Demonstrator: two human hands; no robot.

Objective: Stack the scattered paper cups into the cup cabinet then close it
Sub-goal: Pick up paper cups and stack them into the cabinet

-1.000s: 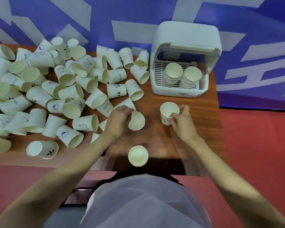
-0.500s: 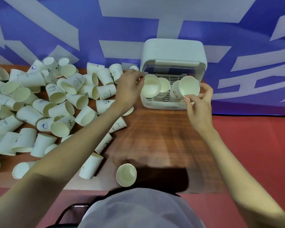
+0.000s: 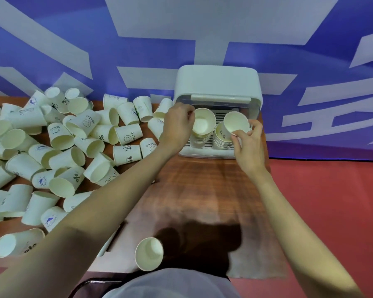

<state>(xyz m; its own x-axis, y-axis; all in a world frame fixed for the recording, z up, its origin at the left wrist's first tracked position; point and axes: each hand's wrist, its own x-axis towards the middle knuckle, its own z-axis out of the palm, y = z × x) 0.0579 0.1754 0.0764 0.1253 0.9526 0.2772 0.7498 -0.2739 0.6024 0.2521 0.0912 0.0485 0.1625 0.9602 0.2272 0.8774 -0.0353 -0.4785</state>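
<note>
The cup cabinet (image 3: 217, 87) is standing at the far right end of the wooden desk (image 3: 202, 190), against the blue and white wall (image 3: 310, 50), with its white lid raised and its front open. Inside, on the slatted floor, two stacks of paper cups are sitting side by side: a left stack (image 3: 199, 139) and a right stack (image 3: 221, 137).

The left hand (image 3: 178, 125) is holding a paper cup (image 3: 203, 124) by its rim, fingers (image 3: 186, 112) closed on it, with the cup sitting at the top of the left stack, mouth facing the camera. The right hand (image 3: 247, 145) is gripping a second cup (image 3: 236, 124) between thumb and fingertips at its lower rim; this cup is tilting just above the right stack, and I cannot tell whether it is touching the stack.

The scattered cups (image 3: 58, 147) are lying in a dense heap across the left half of the desk, most on their sides, many printed with "HELLO", pandas or percent signs. One lone cup (image 3: 149, 253) is standing near the desk's near edge, mouth up, well apart from the heap. Red floor (image 3: 332, 211) is showing to the right of the desk.
</note>
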